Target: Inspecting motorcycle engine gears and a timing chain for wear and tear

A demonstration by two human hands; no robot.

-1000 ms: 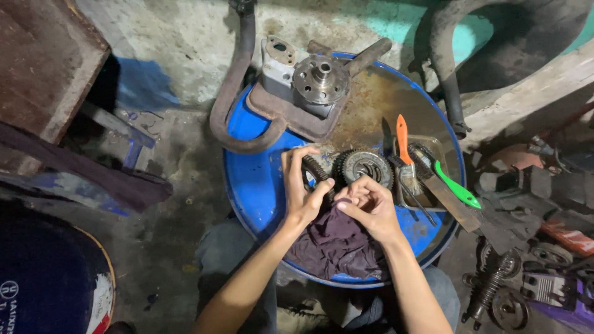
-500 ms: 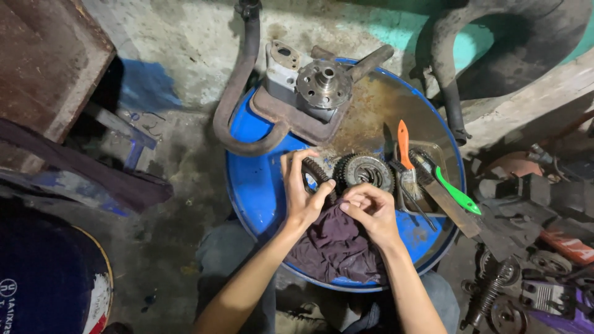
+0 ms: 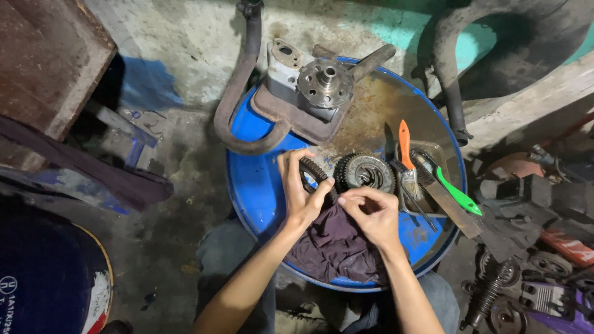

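My left hand [image 3: 301, 188] grips a dark toothed gear [image 3: 314, 171] over the top of a blue drum [image 3: 253, 185]. My right hand [image 3: 371, 213] pinches a dark purple rag [image 3: 331, 247] against the gear's lower edge. A second, larger gear cluster [image 3: 366, 172] lies flat on the drum just right of the held gear. The rag spreads under both wrists toward the drum's near rim.
A grey metal hub with a flange [image 3: 322, 83] and a rusty bent pipe [image 3: 238, 105] rest on the drum's far side. An orange-handled brush [image 3: 405, 154] and a green-handled brush [image 3: 448, 185] lie at right. Springs and machine parts [image 3: 532, 272] crowd the floor at right.
The view has shifted slightly. My right hand has moved a little up and left with the rag, closer to the gear held in my left hand.
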